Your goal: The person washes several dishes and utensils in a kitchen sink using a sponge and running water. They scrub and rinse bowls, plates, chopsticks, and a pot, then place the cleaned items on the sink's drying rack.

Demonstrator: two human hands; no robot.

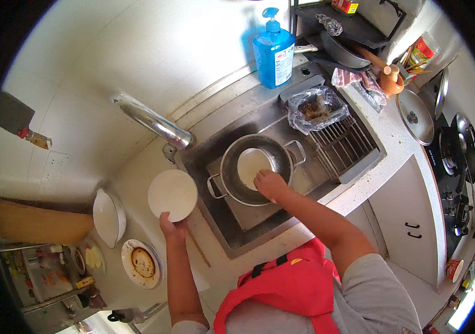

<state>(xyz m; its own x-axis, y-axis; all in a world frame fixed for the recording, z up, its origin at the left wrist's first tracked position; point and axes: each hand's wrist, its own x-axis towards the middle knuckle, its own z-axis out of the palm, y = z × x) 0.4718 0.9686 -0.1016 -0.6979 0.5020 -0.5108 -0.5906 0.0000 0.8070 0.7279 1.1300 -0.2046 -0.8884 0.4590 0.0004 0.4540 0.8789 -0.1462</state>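
My left hand (173,228) grips the lower rim of a round white dish (173,193) over the counter left of the sink. In the steel sink (237,242) stands a two-handled metal pot (231,183), with a white bowl (251,163) inside it. My right hand (271,186) reaches into the pot, its curled fingers over the bowl's lower right rim. Those fingertips are partly hidden, so I cannot tell whether they grip the bowl. Below the white dish, a thin wooden stick (199,247) lies on the counter.
A chrome faucet (154,121) leans in from the wall. A blue pump bottle (274,56) stands behind the sink. A plastic-lined strainer basket (316,109) holds scraps beside a wire rack (341,146). Leftward are a stained plate (133,254) and a white dish (106,219). A gas stove (446,183) is right.
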